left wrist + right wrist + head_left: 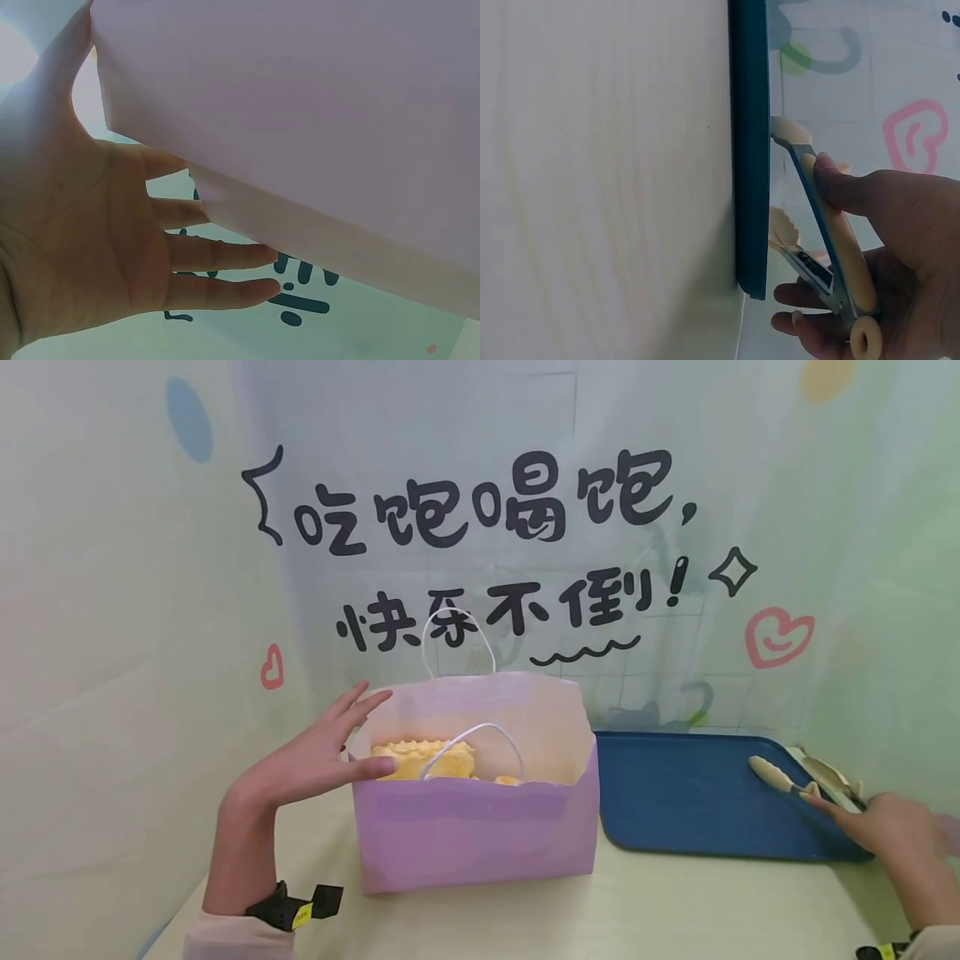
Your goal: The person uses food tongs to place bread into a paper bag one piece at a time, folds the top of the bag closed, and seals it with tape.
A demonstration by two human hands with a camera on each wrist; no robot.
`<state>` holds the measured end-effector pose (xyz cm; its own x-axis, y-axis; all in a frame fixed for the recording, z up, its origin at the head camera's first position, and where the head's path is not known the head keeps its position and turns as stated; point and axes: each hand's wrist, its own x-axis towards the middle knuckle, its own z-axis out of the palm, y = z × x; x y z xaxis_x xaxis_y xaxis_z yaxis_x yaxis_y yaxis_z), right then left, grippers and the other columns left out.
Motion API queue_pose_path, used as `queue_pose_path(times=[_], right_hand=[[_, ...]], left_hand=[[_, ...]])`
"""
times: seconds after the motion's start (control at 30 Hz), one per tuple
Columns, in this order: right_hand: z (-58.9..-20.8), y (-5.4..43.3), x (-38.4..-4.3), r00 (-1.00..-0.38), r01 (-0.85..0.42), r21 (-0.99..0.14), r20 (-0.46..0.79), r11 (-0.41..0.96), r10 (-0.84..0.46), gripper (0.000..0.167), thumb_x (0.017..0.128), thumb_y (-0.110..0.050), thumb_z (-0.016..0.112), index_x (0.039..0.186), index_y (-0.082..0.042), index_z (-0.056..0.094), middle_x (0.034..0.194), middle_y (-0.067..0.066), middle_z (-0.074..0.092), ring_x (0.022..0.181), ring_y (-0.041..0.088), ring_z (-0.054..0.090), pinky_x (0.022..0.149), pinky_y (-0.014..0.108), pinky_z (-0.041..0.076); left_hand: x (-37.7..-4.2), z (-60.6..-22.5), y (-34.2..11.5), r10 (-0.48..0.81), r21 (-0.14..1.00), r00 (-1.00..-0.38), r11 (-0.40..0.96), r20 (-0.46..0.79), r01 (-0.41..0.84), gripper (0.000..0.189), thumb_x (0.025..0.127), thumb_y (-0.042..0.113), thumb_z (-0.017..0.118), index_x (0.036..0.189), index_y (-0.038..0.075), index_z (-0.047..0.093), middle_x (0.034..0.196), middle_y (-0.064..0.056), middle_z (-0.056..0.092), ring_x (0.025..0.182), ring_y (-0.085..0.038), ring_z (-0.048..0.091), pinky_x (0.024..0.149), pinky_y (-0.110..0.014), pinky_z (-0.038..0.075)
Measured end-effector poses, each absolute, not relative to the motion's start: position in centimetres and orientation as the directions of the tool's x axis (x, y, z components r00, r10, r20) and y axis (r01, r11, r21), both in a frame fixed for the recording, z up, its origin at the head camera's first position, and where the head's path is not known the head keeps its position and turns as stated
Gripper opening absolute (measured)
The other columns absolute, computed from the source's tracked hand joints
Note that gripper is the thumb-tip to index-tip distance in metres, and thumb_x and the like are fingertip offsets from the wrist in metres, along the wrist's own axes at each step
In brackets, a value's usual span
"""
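Observation:
A light purple paper bag (480, 835) with white handles stands upright on the table, its top open. Inside it lie a yellow bread-like item (427, 762) and, beside that, a smaller yellow piece (506, 780), mostly hidden by the front wall. At the bag's left edge is my left hand (322, 752), fingers straight and spread, the thumb at the front rim; in the left wrist view the bag's wall (300, 97) hides the thumb's tip. My right hand (896, 827) holds cream-tipped tongs (844, 255) over the tray's right end, their arms spread apart with nothing between the tips.
A dark blue tray (682, 802) lies right of the bag, close against it. The pale table (637, 906) reaches to a printed backdrop (495, 418) with black lettering behind, and light walls rise at left and right.

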<state>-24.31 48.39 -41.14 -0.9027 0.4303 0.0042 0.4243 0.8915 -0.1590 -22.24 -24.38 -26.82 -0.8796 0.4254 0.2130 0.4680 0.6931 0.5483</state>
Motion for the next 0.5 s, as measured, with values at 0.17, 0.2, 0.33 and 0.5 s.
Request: queue_pose_path(times=[0.17,0.2,0.33,0.5], right_hand=[[-41.4,48.4,-24.2,-0.889,0.458,-0.137,-0.055,0.878,0.455,0.1,0.087,-0.089,0.048,0.078,0.01,0.055,0.074,0.023,0.056,0.069,0.032,0.057,0.062,0.04,0.049],[-41.4,48.5,-24.2,-0.888,0.46,-0.132,-0.066,0.878,0.455,0.1,0.087,-0.089,0.049,0.078,0.01,0.056,0.075,0.024,0.056,0.069,0.032,0.057,0.063,0.04,0.049],[-41.9,48.7,-23.9,-0.889,0.457,-0.134,-0.102,0.88,0.446,0.095,0.087,-0.084,0.057,0.083,0.011,0.056,0.079,0.025,0.057,0.073,0.034,0.057,0.066,0.042,0.048],[-42.5,49.0,-23.5,-0.892,0.449,-0.15,-0.13,0.881,0.432,0.098,0.086,-0.082,0.063,0.095,0.015,0.058,0.086,0.032,0.059,0.078,0.04,0.061,0.069,0.048,0.05]], left_hand=[[-22.3,-26.9,-24.3,0.421,0.548,-0.883,0.698,0.208,0.461,0.094,0.094,0.057,0.072,0.169,0.025,0.027,0.177,-0.012,0.001,0.16,-0.046,0.013,0.113,-0.074,0.035],[-22.3,-26.9,-24.2,0.42,0.546,-0.884,0.7,0.208,0.461,0.094,0.094,0.057,0.072,0.169,0.025,0.027,0.177,-0.012,0.001,0.16,-0.047,0.013,0.113,-0.074,0.034],[-22.4,-27.0,-24.0,0.422,0.54,-0.884,0.705,0.202,0.46,0.094,0.094,0.058,0.071,0.169,0.024,0.027,0.177,-0.013,0.002,0.16,-0.047,0.013,0.114,-0.075,0.032],[-22.6,-27.1,-23.8,0.432,0.552,-0.882,0.697,0.186,0.458,0.092,0.095,0.058,0.07,0.169,0.025,0.027,0.177,-0.013,-0.002,0.158,-0.048,0.017,0.113,-0.073,0.036]])
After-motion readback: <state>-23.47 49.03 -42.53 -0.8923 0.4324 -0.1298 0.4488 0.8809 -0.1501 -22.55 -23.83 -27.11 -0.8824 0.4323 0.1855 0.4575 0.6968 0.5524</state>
